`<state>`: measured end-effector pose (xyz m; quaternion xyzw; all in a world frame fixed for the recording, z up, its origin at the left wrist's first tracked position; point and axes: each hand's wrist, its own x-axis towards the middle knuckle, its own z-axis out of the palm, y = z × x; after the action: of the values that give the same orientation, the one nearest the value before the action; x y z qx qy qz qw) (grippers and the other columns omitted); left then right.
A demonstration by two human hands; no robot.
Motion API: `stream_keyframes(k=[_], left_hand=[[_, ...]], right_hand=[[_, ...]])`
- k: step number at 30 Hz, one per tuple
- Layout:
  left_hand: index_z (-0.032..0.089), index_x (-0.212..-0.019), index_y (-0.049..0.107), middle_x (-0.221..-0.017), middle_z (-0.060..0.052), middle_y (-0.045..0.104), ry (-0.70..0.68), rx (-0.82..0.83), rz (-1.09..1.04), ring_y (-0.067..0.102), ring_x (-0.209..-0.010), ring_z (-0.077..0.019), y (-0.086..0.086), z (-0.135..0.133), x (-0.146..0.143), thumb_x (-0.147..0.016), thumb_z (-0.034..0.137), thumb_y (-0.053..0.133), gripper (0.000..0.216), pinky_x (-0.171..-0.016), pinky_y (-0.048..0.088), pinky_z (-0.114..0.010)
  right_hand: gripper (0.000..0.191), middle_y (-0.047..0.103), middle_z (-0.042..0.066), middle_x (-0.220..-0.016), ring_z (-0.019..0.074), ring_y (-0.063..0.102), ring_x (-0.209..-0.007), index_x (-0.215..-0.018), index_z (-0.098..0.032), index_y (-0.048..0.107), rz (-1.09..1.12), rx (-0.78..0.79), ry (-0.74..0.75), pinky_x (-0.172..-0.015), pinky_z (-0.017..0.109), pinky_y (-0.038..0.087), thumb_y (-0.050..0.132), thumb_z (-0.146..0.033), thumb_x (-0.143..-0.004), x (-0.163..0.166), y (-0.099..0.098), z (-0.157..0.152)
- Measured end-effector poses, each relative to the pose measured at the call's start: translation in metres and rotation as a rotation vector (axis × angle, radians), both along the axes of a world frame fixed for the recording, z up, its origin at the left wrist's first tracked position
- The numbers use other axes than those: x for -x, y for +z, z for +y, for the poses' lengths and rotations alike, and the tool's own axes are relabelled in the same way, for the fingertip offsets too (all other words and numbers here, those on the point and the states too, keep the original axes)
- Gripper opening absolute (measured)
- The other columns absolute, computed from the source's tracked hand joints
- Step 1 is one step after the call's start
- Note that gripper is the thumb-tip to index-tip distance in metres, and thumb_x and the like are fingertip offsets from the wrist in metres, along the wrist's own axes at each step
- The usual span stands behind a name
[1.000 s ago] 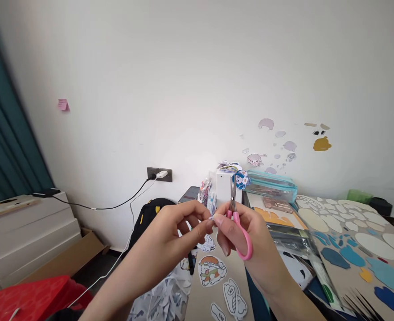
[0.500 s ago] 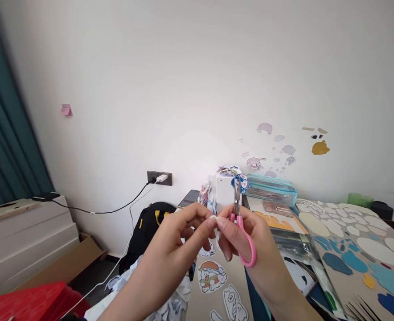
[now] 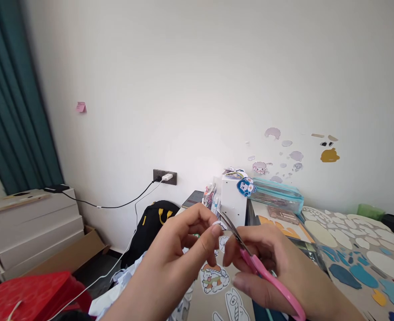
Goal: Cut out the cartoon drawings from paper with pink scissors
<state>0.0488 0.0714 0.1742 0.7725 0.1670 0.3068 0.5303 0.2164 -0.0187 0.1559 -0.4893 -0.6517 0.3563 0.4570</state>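
Observation:
Between thumb and forefinger, my left hand (image 3: 186,249) pinches a small white paper piece (image 3: 219,223). My right hand (image 3: 270,263) holds a pair of pink-handled scissors (image 3: 250,256), their blades pointing up and left toward that piece. The blade tips are close beside my left fingertips; whether they touch the paper I cannot tell. Below both hands lies a tan board (image 3: 200,294) bearing cut-out cartoon stickers, among them a burger-hatted character (image 3: 215,278) and a black-and-white figure (image 3: 235,305).
A white box (image 3: 233,200) topped with cut-outs stands against the wall beside a clear blue-edged pencil case (image 3: 277,191). At right lies a board with coloured shapes (image 3: 364,276). At left are a black backpack (image 3: 150,227), crumpled paper scraps (image 3: 130,272) and a red bag (image 3: 33,294).
My right hand has turned and drawn away from my left fingertips. The scissors have swung from upright to slanting left, with their tips now near the paper piece. The view has shifted left.

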Motion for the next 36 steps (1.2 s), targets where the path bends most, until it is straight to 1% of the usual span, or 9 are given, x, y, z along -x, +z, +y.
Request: stream_keyframes(k=[4,6,11,15,20,26,30,32,36], left_hand=[[0.021,-0.079,0.054,-0.06,0.006,0.053,-0.027,0.039,-0.02,0.043,-0.054,-0.0084,0.001,-0.002,0.002,-0.094,0.041,0.053,0.025,-0.047,0.03,-0.021],[0.021,-0.08,0.054,-0.06,0.006,0.053,-0.039,0.063,-0.025,0.044,-0.055,-0.0082,0.002,-0.002,0.002,-0.095,0.041,0.053,0.024,-0.048,0.03,-0.021],[0.02,-0.078,0.054,-0.061,0.006,0.054,-0.054,0.09,-0.044,0.044,-0.056,-0.0081,0.002,-0.004,0.003,-0.095,0.04,0.053,0.026,-0.047,0.029,-0.021],[0.02,-0.078,0.053,-0.061,0.006,0.055,-0.044,0.109,-0.07,0.043,-0.056,-0.0076,0.0,-0.004,0.002,-0.094,0.038,0.054,0.025,-0.047,0.029,-0.02],[0.02,-0.077,0.051,-0.06,0.006,0.053,-0.056,0.112,-0.123,0.042,-0.055,-0.0074,-0.002,-0.004,0.0,-0.094,0.036,0.053,0.024,-0.047,0.03,-0.019],[0.019,-0.077,0.051,-0.061,0.006,0.052,-0.061,0.078,-0.159,0.04,-0.055,-0.0069,-0.004,-0.002,-0.003,-0.096,0.034,0.051,0.024,-0.047,0.03,-0.018],[0.019,-0.077,0.051,-0.062,0.006,0.052,-0.072,0.093,-0.178,0.041,-0.056,-0.0072,-0.006,-0.002,-0.001,-0.096,0.034,0.051,0.024,-0.048,0.031,-0.018],[0.019,-0.077,0.051,-0.062,0.006,0.052,-0.073,0.092,-0.184,0.041,-0.056,-0.0072,-0.007,-0.002,0.0,-0.096,0.034,0.052,0.024,-0.048,0.031,-0.018],[0.019,-0.077,0.051,-0.062,0.005,0.052,-0.071,0.093,-0.185,0.041,-0.056,-0.0072,-0.007,-0.002,-0.001,-0.096,0.035,0.052,0.024,-0.048,0.031,-0.018]], right_hand=[[0.01,0.041,-0.006,-0.06,0.0127,0.036,-0.054,-0.083,-0.022,0.065,-0.045,-0.026,-0.047,-0.049,0.026,0.025,0.067,-0.022,-0.073,0.004,-0.006,0.002],[0.01,0.044,-0.005,-0.062,0.0133,0.039,-0.055,-0.082,-0.022,0.066,-0.047,-0.036,-0.065,-0.05,0.026,0.028,0.068,-0.022,-0.072,0.005,-0.007,0.002],[0.018,0.049,-0.002,-0.069,0.0146,0.045,-0.057,-0.088,-0.02,0.068,-0.052,-0.025,-0.077,-0.052,0.025,0.036,0.07,-0.024,-0.07,0.005,-0.005,0.0],[0.019,0.054,-0.001,-0.074,0.0163,0.051,-0.064,-0.09,-0.02,0.067,-0.021,0.003,-0.131,-0.058,0.026,0.043,0.071,-0.021,-0.071,0.009,-0.005,-0.003],[0.023,0.059,0.002,-0.084,0.0198,0.055,-0.072,-0.091,-0.02,0.067,-0.027,-0.035,-0.192,-0.065,0.029,0.048,0.07,-0.017,-0.068,0.013,-0.013,0.001],[0.032,0.064,0.005,-0.091,0.0229,0.06,-0.076,-0.104,-0.019,0.066,-0.022,-0.068,-0.206,-0.069,0.033,0.051,0.069,-0.022,-0.073,0.015,-0.021,0.006],[0.033,0.066,0.007,-0.098,0.0258,0.062,-0.086,-0.108,-0.021,0.065,0.002,-0.06,-0.245,-0.077,0.037,0.052,0.068,-0.022,-0.076,0.019,-0.025,0.005],[0.031,0.066,0.006,-0.099,0.0257,0.061,-0.088,-0.106,-0.023,0.065,0.014,-0.059,-0.263,-0.08,0.039,0.051,0.068,-0.022,-0.076,0.02,-0.027,0.004],[0.025,0.065,0.004,-0.092,0.0226,0.057,-0.077,-0.095,-0.023,0.069,0.003,-0.057,-0.25,-0.078,0.039,0.05,0.066,-0.017,-0.071,0.019,-0.027,0.004]])
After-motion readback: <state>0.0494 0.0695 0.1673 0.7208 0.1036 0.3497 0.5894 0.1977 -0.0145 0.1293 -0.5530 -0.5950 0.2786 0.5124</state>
